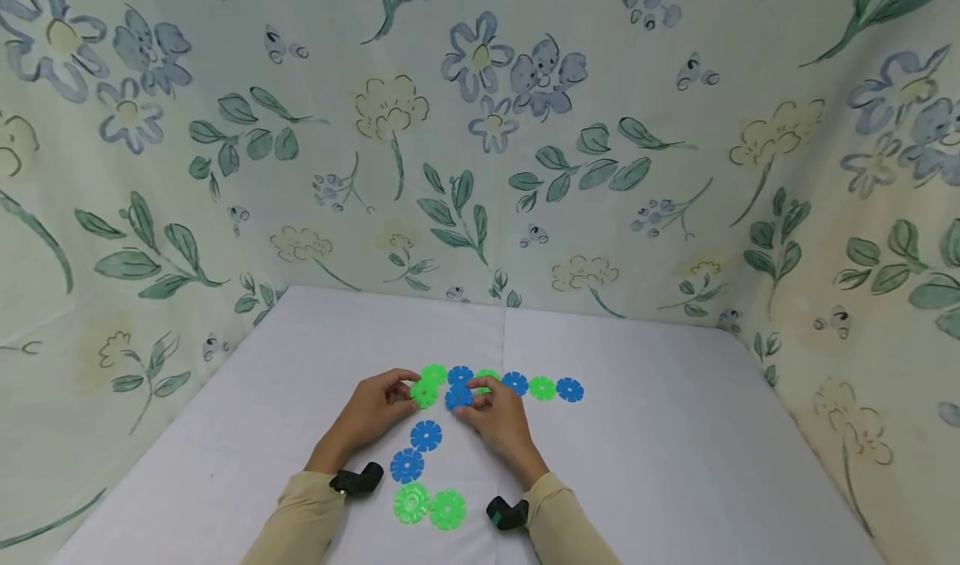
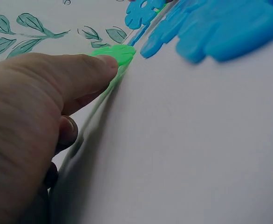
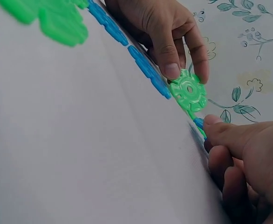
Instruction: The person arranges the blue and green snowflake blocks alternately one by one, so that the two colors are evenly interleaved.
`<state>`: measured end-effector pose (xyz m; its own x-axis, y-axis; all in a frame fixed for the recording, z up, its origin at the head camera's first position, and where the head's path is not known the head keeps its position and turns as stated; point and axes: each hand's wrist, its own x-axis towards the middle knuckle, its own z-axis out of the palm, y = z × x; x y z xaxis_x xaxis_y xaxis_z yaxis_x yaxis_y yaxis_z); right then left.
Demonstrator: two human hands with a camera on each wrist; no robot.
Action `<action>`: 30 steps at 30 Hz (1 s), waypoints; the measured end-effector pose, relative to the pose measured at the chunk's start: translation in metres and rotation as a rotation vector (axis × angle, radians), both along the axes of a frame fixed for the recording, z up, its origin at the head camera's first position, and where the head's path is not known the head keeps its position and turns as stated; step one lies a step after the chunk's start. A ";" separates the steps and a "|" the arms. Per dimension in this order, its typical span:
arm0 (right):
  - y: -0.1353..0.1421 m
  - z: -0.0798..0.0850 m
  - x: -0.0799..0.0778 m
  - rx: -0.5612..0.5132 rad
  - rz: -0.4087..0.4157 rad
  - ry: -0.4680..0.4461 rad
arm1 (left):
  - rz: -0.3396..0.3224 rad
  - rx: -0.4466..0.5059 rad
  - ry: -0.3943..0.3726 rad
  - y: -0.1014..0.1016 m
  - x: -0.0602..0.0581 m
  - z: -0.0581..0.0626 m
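My left hand (image 1: 373, 408) pinches a green notched plastic disc (image 1: 423, 394) between thumb and finger; in the right wrist view this green disc (image 3: 188, 91) is tilted up on its edge. Close by, my right hand (image 1: 501, 419) holds a blue notched disc (image 1: 457, 397) by its side, its thumb (image 3: 215, 122) covering much of it in the right wrist view. The two held discs are a short way apart. Just behind them, green and blue discs alternate in a row, from a green disc (image 1: 434, 373) at the left to a blue disc (image 1: 570, 390) at the right.
Nearer the body lie two blue discs, one (image 1: 426, 436) behind the other (image 1: 407, 465), then two green discs, one (image 1: 411, 502) left of the other (image 1: 447, 509). A white cloth (image 1: 660, 465) covers the table. Floral curtains (image 1: 480, 132) hang behind and at both sides.
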<state>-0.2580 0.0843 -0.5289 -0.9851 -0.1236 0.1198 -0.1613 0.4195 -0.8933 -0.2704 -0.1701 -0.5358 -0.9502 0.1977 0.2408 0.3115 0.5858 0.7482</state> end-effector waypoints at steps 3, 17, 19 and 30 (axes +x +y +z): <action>-0.001 0.000 0.000 0.052 -0.020 0.020 | -0.003 -0.010 0.000 0.002 0.001 0.001; -0.009 0.001 0.000 0.265 -0.097 0.106 | 0.041 -0.153 0.014 0.005 -0.002 0.004; -0.009 0.001 -0.001 0.290 -0.104 0.113 | 0.046 -0.171 0.014 0.006 -0.003 0.005; -0.010 0.000 -0.002 0.339 -0.102 0.097 | 0.085 -0.195 -0.060 0.010 -0.001 0.008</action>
<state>-0.2597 0.0744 -0.5288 -0.9804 -0.0739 0.1827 -0.1807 0.7072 -0.6835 -0.2710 -0.1603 -0.5278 -0.9770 0.1536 0.1479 0.2128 0.7435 0.6339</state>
